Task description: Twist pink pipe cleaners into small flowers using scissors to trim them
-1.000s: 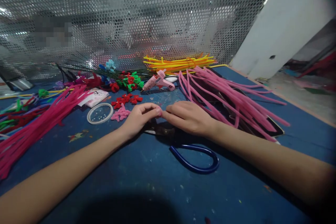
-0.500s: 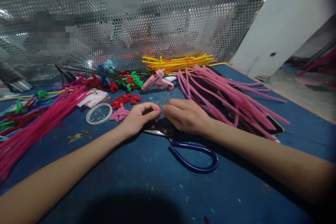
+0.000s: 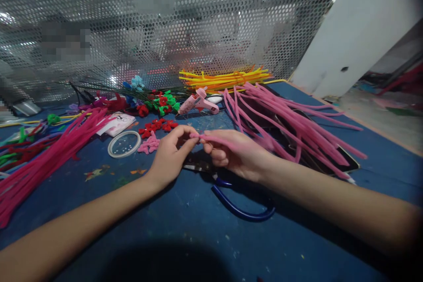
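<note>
Between my hands is a pink pipe cleaner, its near end folded small. My left hand pinches that end between thumb and finger. My right hand is turned partly palm up, with the pipe cleaner running across its fingers and its thumb and fingers closed near the left fingertips. Below the hands lie scissors with blue handles, partly covered by the right hand. Just left of my left hand sit a pink pipe-cleaner flower and several red pipe-cleaner flowers.
Pink pipe cleaners lie over dark flat things at right, magenta ones at left, yellow ones at back. A pink glue gun rests mid-table. A white ring lies at left. A perforated metal panel stands behind.
My right hand has rolled from knuckles up to partly palm up, showing a length of pink pipe cleaner across it. My left hand has stayed nearly in place, still pinching.
</note>
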Tool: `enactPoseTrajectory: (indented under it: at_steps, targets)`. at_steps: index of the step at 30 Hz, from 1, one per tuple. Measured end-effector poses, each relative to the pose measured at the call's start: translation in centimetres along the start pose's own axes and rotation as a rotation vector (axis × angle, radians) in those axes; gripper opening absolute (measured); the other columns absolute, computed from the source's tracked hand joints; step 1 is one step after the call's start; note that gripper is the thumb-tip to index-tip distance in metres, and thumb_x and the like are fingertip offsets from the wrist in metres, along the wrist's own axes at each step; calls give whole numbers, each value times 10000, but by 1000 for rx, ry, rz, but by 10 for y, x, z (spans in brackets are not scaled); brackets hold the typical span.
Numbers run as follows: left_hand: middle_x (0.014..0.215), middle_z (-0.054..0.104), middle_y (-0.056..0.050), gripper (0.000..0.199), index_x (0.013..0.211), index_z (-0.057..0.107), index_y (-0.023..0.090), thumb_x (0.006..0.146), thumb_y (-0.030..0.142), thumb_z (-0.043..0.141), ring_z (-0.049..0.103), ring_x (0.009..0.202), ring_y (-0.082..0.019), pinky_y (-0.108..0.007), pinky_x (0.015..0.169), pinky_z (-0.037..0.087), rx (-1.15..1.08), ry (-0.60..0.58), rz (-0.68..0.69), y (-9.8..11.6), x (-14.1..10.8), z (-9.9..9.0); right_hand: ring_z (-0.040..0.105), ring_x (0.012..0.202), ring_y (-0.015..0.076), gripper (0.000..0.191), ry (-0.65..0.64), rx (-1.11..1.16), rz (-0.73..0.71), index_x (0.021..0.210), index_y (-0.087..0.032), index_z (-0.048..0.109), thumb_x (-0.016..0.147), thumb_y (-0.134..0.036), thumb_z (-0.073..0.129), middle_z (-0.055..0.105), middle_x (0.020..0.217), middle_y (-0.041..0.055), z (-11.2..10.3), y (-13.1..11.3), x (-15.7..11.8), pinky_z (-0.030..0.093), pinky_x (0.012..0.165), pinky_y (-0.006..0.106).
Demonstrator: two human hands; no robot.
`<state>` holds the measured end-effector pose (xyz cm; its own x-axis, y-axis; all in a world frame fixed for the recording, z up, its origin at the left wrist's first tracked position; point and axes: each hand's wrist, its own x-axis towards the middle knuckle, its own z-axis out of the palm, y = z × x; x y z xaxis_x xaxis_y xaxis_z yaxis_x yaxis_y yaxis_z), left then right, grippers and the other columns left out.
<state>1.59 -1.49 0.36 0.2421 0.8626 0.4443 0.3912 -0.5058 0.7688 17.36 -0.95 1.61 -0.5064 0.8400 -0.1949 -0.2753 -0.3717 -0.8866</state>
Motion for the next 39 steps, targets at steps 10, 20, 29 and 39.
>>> enactPoseTrajectory:
  at_steps: [10,20,29,39]
  targets:
    - [738,608,9,192,796,580,143,656,235,674,560,651,-84,-187,584,453,-613,98,-348,-14,8,4,515,542,67,272,-196,-604,-648,974,-149,610,850,-351,477,573,745,13,-13,9,-7,436,505,202]
    - [676,623,36,322,820,460,167,608,178,702,593,613,-73,-191,615,468,-603,153,-340,-12,7,5,300,408,53,398,-351,-352,13,604,-106,614,825,-408,478,419,458,-33,-7,7,0,205,408,209]
    - [692,633,24,289,803,403,196,655,165,649,625,639,-103,-215,598,481,-411,98,-213,-2,1,6,221,405,37,376,-352,-101,187,563,-78,628,832,-301,490,313,465,-55,-9,12,0,167,414,217]
    - [702,632,31,286,792,371,209,679,156,628,618,634,-99,-222,608,476,-395,46,-167,0,-3,5,278,358,36,432,-174,-396,39,586,-124,565,810,-484,481,421,439,-39,-8,4,1,199,366,188]
